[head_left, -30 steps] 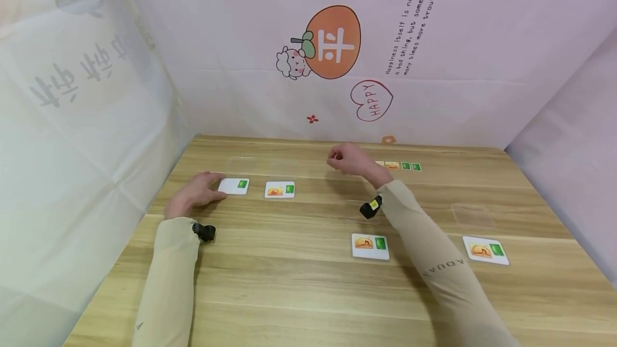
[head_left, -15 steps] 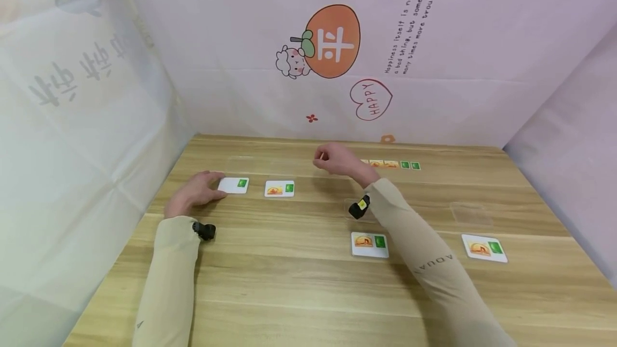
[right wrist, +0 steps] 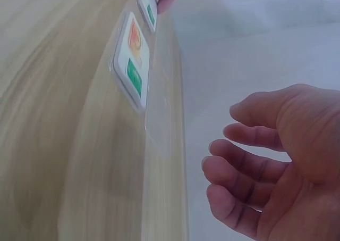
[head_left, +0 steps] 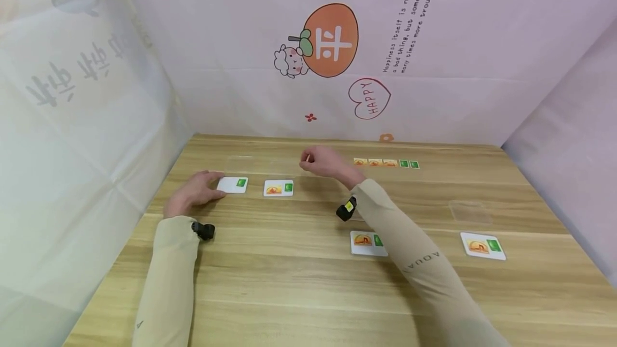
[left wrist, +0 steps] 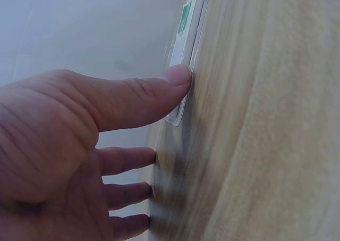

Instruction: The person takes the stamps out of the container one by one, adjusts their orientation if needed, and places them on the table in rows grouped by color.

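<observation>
At the left of the table, my left hand (head_left: 195,191) holds a white card (head_left: 233,185) with a green square by its edges. Its thumb (left wrist: 170,84) lies on the card's near edge; the other fingers stretch toward the tabletop. Beside it lies a second white card (head_left: 278,188) with an orange picture and a green square. My right hand (head_left: 323,162) hovers above the table to the right of that card. In the right wrist view its fingers (right wrist: 228,172) are loosely curled, with nothing visible between thumb and fingertips.
Several small orange and green tiles (head_left: 375,163) line the back right. Two more picture cards lie nearer, one (head_left: 363,245) partly under my right sleeve, another (head_left: 482,246) at far right. Clear plastic pieces, like this one (head_left: 469,212), lie behind cards. White printed cloth (head_left: 270,100) walls the back.
My right hand has moved left along the back of the table, uncovering more of the tile row. My left hand stays at the card.
</observation>
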### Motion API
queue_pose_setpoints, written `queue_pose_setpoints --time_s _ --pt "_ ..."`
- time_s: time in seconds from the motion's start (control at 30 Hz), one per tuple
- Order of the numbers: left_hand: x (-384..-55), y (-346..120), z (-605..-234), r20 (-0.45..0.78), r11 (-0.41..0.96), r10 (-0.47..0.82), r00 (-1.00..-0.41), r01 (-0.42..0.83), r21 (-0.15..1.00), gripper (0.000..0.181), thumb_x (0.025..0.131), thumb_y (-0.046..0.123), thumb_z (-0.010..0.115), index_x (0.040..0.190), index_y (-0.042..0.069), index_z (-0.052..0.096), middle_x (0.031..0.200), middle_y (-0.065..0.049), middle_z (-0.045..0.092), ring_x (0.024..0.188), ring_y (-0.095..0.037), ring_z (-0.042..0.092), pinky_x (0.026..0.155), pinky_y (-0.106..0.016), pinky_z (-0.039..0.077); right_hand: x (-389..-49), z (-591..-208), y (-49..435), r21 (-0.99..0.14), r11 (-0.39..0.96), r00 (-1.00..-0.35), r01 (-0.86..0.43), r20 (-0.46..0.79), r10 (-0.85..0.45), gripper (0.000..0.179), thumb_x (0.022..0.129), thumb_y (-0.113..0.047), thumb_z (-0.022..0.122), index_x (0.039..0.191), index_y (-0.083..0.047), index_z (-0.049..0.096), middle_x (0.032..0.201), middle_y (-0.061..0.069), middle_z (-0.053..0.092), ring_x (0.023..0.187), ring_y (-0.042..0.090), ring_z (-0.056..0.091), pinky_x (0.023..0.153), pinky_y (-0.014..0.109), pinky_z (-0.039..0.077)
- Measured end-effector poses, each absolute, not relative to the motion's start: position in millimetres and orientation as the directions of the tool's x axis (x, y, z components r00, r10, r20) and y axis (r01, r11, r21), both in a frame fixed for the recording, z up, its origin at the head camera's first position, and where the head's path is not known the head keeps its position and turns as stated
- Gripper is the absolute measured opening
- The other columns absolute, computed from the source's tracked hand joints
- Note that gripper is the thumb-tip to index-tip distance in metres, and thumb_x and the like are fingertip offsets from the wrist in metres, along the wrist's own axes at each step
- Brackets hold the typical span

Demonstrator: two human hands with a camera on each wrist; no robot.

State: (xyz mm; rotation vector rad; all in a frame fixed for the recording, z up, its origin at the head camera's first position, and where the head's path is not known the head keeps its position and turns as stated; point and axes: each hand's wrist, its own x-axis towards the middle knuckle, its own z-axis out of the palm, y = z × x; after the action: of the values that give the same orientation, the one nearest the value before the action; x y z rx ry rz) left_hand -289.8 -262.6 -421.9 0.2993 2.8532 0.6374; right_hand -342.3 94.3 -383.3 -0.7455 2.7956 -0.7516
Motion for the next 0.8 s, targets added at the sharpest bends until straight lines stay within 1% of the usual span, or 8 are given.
queue_pose_setpoints --time_s 0.23,0.5,0.8 --pt "-289.9 -262.5 -421.5 -0.156 0.89 0.238 -0.959 0.151 0.431 0.063 0.093 0.027 0.065 0.146 0.002 0.043 0.149 -0.034 0.036 0.137 -0.051 0.032 0.112 -0.064 0.026 -336.7 -381.1 76.6 -0.5 0.732 -0.846 -0.462 0.002 -0.533 0.014 0.097 -0.024 0.059 0.098 -0.014 0.068 0.091 0.002 0.068 0.077 0.016 0.058 0.067 0.027 0.047" --pt "-288.9 -262.8 -419.7 -0.17 0.888 0.233 -0.958 0.138 0.438 0.063 0.094 0.026 0.065 0.147 0.002 0.042 0.149 -0.034 0.035 0.139 -0.052 0.029 0.113 -0.065 0.024 -333.7 -383.1 57.2 -0.499 0.737 -0.844 -0.455 -0.022 -0.536 0.016 0.097 -0.025 0.058 0.102 -0.012 0.068 0.094 0.003 0.068 0.078 0.015 0.056 0.067 0.025 0.046" --pt "-289.9 -262.6 -419.7 -0.176 0.891 0.23 -0.957 0.135 0.433 0.063 0.094 0.026 0.065 0.147 0.003 0.042 0.15 -0.033 0.034 0.14 -0.051 0.028 0.113 -0.064 0.024 -332.4 -383.1 43.7 -0.498 0.716 -0.826 -0.49 0.004 -0.563 0.017 0.097 -0.023 0.059 0.1 -0.01 0.069 0.096 0.004 0.07 0.081 0.014 0.061 0.073 0.027 0.05"
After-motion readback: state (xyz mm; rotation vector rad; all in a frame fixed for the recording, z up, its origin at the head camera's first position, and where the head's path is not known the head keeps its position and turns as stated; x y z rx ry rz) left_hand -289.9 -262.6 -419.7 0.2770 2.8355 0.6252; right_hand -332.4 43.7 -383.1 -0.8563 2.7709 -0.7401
